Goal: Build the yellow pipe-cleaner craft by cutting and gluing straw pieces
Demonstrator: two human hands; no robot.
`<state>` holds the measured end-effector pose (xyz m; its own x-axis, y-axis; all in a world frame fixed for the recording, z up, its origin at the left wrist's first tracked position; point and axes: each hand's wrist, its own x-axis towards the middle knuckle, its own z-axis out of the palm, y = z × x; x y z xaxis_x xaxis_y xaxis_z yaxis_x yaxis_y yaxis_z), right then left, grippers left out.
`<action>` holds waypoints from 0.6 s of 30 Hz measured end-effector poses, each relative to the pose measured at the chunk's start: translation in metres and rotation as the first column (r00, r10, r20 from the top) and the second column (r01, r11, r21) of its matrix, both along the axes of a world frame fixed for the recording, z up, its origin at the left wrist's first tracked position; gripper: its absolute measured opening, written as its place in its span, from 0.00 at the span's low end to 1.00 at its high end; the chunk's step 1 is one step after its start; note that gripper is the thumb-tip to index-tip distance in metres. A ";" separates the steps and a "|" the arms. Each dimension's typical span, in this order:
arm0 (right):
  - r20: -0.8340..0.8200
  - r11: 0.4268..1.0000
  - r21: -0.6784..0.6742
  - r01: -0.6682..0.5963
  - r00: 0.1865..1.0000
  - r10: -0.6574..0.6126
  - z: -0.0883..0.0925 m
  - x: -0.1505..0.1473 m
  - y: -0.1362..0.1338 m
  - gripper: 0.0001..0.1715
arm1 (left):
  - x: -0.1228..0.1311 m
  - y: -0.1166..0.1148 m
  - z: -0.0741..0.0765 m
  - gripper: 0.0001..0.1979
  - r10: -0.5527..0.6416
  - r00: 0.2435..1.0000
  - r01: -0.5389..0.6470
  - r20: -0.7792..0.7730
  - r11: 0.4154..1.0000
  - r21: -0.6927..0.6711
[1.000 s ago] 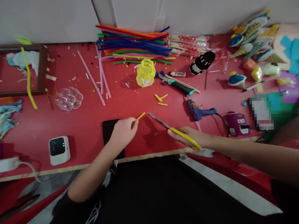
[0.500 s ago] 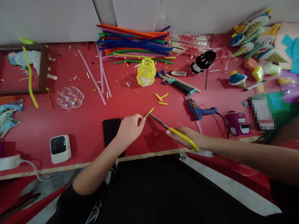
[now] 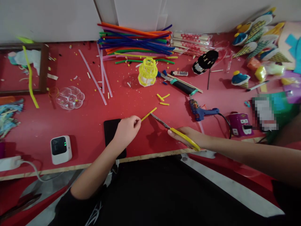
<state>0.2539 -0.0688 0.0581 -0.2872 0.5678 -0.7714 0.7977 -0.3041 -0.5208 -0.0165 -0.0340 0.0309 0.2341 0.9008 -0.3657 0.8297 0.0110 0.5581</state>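
Between the fingers of my left hand (image 3: 129, 128) is a thin yellow pipe cleaner (image 3: 149, 114), its far end pointing up and to the right. My right hand (image 3: 185, 133) grips yellow-handled scissors (image 3: 182, 137), whose blade tips meet the pipe cleaner partway along. Whether the blades are parted there is too small to tell. Just beyond lie several short cut yellow pieces (image 3: 164, 103). Farther back stands a yellow lantern-shaped model (image 3: 147, 72) on a white base.
Colourful pipe cleaners (image 3: 136, 42) are heaped at the back. Right of my hands lie pliers (image 3: 181, 85), a blue glue gun (image 3: 202, 111) and a purple power socket (image 3: 240, 124). A black phone (image 3: 111, 131) lies under my left forearm, near a white device (image 3: 60, 150).
My left hand has slid a little left and down along the pipe cleaner, so a longer length shows past my fingers. The scissors have hardly moved.
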 end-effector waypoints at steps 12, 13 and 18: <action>-0.027 1.000 0.000 -0.015 1.000 0.015 0.002 -0.001 0.001 0.46 | -0.003 0.000 0.000 0.10 0.000 0.999 0.001 0.045 1.000 -0.023; -0.033 1.000 0.003 -0.015 0.999 0.015 0.003 -0.002 0.001 0.46 | -0.003 0.000 0.000 0.10 0.001 0.999 0.000 0.047 1.000 -0.022; -0.037 1.000 0.009 -0.013 0.999 0.014 0.002 -0.002 0.001 0.45 | -0.003 0.000 -0.001 0.11 0.004 0.999 -0.003 0.046 1.000 -0.016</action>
